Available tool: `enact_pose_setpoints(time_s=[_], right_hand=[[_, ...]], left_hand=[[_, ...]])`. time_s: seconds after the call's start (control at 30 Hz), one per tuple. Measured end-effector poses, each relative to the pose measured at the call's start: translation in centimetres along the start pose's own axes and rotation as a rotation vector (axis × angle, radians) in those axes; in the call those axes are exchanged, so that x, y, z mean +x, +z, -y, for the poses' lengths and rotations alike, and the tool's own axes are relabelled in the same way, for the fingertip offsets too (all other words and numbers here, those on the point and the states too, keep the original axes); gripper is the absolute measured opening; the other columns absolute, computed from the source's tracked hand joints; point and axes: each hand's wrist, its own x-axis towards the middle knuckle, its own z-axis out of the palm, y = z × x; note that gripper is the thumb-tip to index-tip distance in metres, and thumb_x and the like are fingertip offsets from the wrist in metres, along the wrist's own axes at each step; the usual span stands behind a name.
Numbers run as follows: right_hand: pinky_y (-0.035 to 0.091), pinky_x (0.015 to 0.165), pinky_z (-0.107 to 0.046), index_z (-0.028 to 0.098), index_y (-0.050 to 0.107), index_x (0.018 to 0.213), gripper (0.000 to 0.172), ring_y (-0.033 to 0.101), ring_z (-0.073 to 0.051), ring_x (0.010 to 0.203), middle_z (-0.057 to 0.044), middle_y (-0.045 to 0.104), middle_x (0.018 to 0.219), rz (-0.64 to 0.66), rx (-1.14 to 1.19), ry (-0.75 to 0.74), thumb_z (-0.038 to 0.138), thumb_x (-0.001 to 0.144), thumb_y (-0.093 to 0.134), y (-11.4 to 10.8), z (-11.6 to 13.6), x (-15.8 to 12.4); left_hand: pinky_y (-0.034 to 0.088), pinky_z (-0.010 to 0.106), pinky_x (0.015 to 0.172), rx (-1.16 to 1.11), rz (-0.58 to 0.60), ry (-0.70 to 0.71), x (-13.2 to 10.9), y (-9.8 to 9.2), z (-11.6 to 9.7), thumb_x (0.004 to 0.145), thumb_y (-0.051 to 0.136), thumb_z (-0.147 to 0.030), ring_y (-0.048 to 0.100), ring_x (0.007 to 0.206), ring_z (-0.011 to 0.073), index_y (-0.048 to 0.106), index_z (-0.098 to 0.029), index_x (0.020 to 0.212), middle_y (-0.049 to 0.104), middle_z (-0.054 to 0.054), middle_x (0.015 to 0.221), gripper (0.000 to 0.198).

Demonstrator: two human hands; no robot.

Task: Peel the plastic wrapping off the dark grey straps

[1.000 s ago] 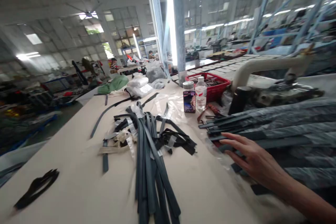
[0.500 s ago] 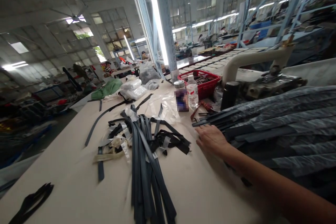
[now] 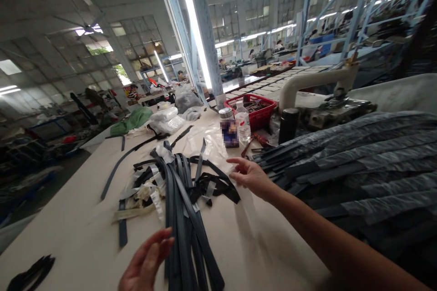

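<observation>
On the table [image 3: 85, 218] lies a bundle of long dark grey strips [image 3: 182, 218], bound near its far end by a clear wrap. My left hand [image 3: 145, 263] hovers at the bundle's left edge, fingers bent and apart, with nothing visible in it. To the right of the bundle, my right hand [image 3: 252, 178] is above the table with thumb and fingers spread, holding nothing. Near its fingertips are a tangle of black strips [image 3: 215, 186]. A large pile of plastic-wrapped dark strips [image 3: 341, 168] fills the right side, beyond my right forearm.
A lidded bottle [image 3: 229, 129], a clear water bottle [image 3: 243, 122] and a red basket [image 3: 261, 116] stand behind my right hand. A black cylinder [image 3: 288, 126] is near a curved pipe [image 3: 314, 79]. Tape and scraps [image 3: 143, 193] lie left of the bundle.
My right hand has left the near end of the wrapped pile, moved left and spread its fingers. My left hand has come into view at the bottom. The view has shifted slightly.
</observation>
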Motion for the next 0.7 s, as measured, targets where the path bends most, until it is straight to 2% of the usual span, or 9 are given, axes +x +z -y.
enact_pose_setpoints(time_s=[0.1,0.2,0.27,0.33,0.4,0.5,0.6,0.7], right_hand=[[0.040,0.047,-0.020,0.017,0.059,0.121,0.051,0.047,-0.008,0.053,0.002,0.056,0.077,-0.013,0.202,-0.030,0.037,0.075,0.064,1.7,1.2,-0.1],[0.038,0.046,-0.019,0.018,0.063,0.114,0.047,0.045,-0.007,0.052,0.003,0.055,0.074,-0.014,0.306,-0.043,0.038,0.071,0.066,2.9,1.8,-0.1],[0.037,0.045,-0.019,0.018,0.065,0.111,0.045,0.045,-0.007,0.050,0.003,0.055,0.073,-0.020,0.340,-0.040,0.036,0.070,0.067,3.1,1.9,0.0],[0.037,0.044,-0.019,0.018,0.065,0.110,0.045,0.044,-0.007,0.050,0.003,0.055,0.072,-0.030,0.361,-0.036,0.035,0.069,0.068,3.2,1.7,0.3],[0.037,0.044,-0.019,0.018,0.066,0.110,0.044,0.044,-0.007,0.049,0.003,0.056,0.071,-0.038,0.376,-0.036,0.034,0.069,0.068,3.1,1.4,0.5],[0.038,0.045,-0.019,0.018,0.067,0.108,0.041,0.045,-0.007,0.051,0.003,0.056,0.072,-0.053,0.388,-0.038,0.034,0.070,0.068,3.0,1.1,0.7],[0.039,0.046,-0.019,0.018,0.067,0.107,0.039,0.048,-0.007,0.052,0.002,0.058,0.073,-0.075,0.380,-0.041,0.033,0.071,0.067,3.1,0.7,1.1],[0.041,0.047,-0.019,0.018,0.068,0.106,0.037,0.049,-0.008,0.052,0.002,0.059,0.073,-0.103,0.342,-0.040,0.032,0.073,0.066,3.2,0.2,1.4]], left_hand=[[0.057,0.038,0.085,0.009,0.419,-0.021,-1.5,6.3,0.3,0.064,0.079,-0.061,0.069,0.098,0.0294,0.070,-0.019,0.114,0.073,0.014,0.114,0.066],[0.053,0.037,0.087,-0.058,0.574,-0.032,-2.1,11.1,1.0,0.065,0.081,-0.058,0.067,0.100,0.0275,0.065,-0.017,0.123,0.072,0.016,0.114,0.073],[0.051,0.034,0.082,-0.059,0.614,-0.084,-2.2,12.9,1.4,0.065,0.083,-0.052,0.068,0.090,0.0233,0.067,-0.015,0.118,0.075,0.013,0.101,0.067],[0.049,0.030,0.071,-0.015,0.626,-0.118,-2.0,13.6,1.6,0.066,0.083,-0.048,0.064,0.070,0.0171,0.072,-0.014,0.106,0.074,0.008,0.080,0.054],[0.044,0.028,0.064,0.035,0.637,-0.126,-1.8,13.8,1.6,0.065,0.084,-0.044,0.057,0.060,0.0135,0.075,-0.014,0.094,0.070,0.004,0.069,0.042],[0.042,0.027,0.064,0.042,0.663,-0.133,-1.7,14.0,1.4,0.062,0.085,-0.041,0.056,0.063,0.0137,0.075,-0.014,0.081,0.070,0.004,0.072,0.034],[0.044,0.027,0.065,0.012,0.668,-0.192,-2.0,14.5,1.4,0.057,0.086,-0.041,0.060,0.064,0.0149,0.069,-0.015,0.072,0.067,0.002,0.068,0.035],[0.044,0.027,0.060,0.006,0.651,-0.273,-2.5,14.9,1.4,0.060,0.083,-0.040,0.064,0.060,0.0166,0.065,-0.016,0.078,0.069,0.002,0.067,0.035]])
